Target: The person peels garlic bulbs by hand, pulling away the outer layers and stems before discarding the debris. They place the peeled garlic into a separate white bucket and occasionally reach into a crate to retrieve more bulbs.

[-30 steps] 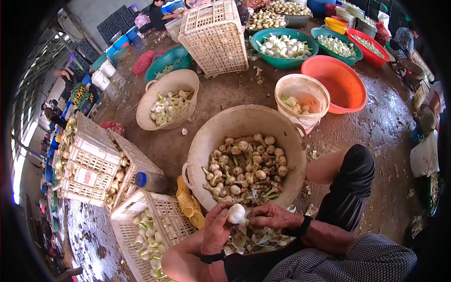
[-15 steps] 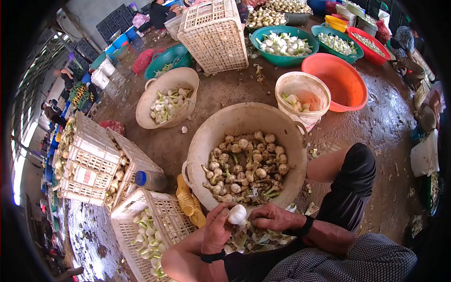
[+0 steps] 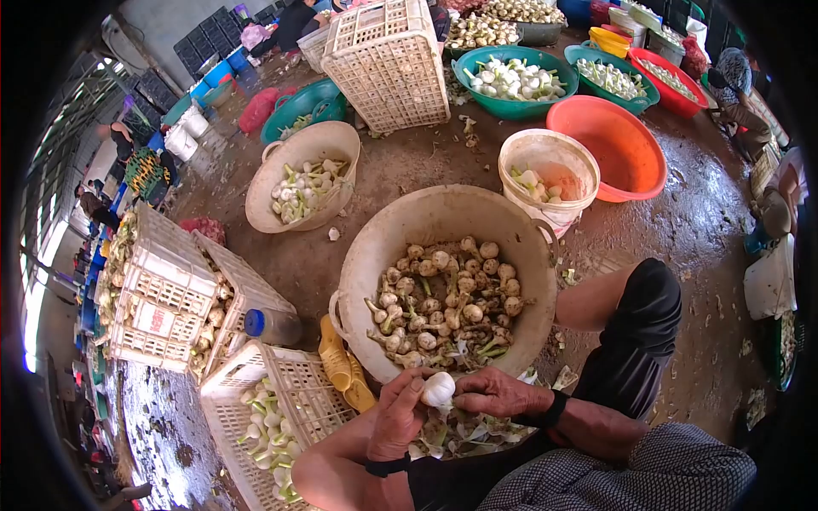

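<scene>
A white garlic bulb (image 3: 439,389) sits between my two hands, just over the near rim of a large beige tub (image 3: 362,281). My left hand (image 3: 399,417) grips it from the left, with the thumb along its side. From the right, the curled fingers of my right hand (image 3: 496,394) pinch against the bulb; their tips are partly hidden. Several unpeeled garlic bulbs (image 3: 447,298), brownish with short stems, fill the tub's bottom. Loose garlic skins and leaves (image 3: 477,430) lie below my hands.
A crate (image 3: 319,387) of white garlic and a blue-capped jar (image 3: 277,326) stand left, beside a yellow shoe (image 3: 342,366). Ahead are a smaller beige tub (image 3: 256,200), a white bucket (image 3: 515,157), an orange basin (image 3: 626,157) and a tall crate (image 3: 388,72). Other people sit farther off.
The garlic bulb has moved slightly right and up, against my right fingers, and has turned a little. My left hand shifted with it. The tubs and crates stay in place.
</scene>
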A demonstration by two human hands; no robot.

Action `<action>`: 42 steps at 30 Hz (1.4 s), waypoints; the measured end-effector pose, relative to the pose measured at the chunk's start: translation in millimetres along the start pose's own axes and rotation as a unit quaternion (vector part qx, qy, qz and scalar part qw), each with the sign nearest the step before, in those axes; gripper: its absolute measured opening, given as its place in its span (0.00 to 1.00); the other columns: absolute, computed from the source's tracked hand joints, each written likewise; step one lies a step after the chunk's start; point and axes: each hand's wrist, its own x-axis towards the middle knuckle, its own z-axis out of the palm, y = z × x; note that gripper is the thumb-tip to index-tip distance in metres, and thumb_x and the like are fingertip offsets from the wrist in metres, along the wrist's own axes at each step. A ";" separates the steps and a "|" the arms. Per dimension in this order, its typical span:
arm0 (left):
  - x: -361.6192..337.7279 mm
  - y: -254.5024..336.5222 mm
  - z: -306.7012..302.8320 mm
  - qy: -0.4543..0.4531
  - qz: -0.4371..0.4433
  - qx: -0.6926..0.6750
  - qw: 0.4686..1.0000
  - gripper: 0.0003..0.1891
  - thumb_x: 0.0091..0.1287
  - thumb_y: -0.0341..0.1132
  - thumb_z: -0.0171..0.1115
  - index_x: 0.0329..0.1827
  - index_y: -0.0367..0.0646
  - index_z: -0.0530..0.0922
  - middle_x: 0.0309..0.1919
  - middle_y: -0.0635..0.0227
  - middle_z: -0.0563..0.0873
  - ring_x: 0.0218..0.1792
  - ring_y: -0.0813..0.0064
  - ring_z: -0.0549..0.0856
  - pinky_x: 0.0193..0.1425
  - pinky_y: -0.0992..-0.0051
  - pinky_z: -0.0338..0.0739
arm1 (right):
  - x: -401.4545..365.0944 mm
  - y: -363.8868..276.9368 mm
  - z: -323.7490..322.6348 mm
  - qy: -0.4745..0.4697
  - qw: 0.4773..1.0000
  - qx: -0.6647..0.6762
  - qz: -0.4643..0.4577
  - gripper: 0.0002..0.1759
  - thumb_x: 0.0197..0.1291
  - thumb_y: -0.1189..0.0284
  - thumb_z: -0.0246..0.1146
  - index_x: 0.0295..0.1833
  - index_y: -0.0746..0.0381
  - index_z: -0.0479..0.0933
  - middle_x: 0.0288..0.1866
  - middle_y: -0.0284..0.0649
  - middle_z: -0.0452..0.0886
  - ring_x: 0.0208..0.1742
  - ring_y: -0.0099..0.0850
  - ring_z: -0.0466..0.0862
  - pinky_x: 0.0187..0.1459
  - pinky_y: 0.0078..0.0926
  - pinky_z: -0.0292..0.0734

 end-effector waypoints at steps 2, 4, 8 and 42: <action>1.6 -3.8 -0.6 0.008 0.010 0.005 1.000 0.18 0.73 0.40 0.54 0.53 0.31 0.75 0.42 0.59 0.85 0.39 0.70 0.86 0.38 0.70 0.85 | 0.0 -1.5 -0.7 -0.003 1.000 -0.006 0.003 0.13 0.69 0.66 0.56 0.37 0.67 0.73 0.24 0.34 0.70 0.28 0.21 0.70 0.32 0.28 0.68; 2.7 -6.1 -2.2 0.015 0.020 0.011 1.000 0.17 0.73 0.39 0.54 0.53 0.31 0.75 0.42 0.59 0.85 0.39 0.70 0.86 0.38 0.70 0.85 | 0.6 -2.8 -1.3 0.009 0.999 -0.051 -0.009 0.12 0.68 0.68 0.55 0.37 0.68 0.73 0.25 0.35 0.71 0.29 0.22 0.71 0.33 0.28 0.70; 3.7 -7.6 -5.7 -0.002 -0.004 0.011 1.000 0.17 0.73 0.38 0.54 0.53 0.31 0.75 0.43 0.59 0.85 0.40 0.71 0.86 0.40 0.69 0.86 | 1.2 2.6 -0.6 0.018 0.998 -0.053 -0.026 0.12 0.67 0.69 0.53 0.37 0.68 0.72 0.25 0.36 0.72 0.28 0.24 0.73 0.33 0.29 0.71; 2.4 -5.8 -2.8 0.001 0.002 -0.042 0.999 0.18 0.73 0.38 0.54 0.55 0.31 0.74 0.45 0.56 0.84 0.45 0.66 0.86 0.43 0.66 0.85 | 1.5 20.2 2.1 -0.006 0.993 0.101 0.054 0.06 0.61 0.76 0.53 0.42 0.65 0.74 0.29 0.29 0.76 0.28 0.17 0.76 0.32 0.19 0.74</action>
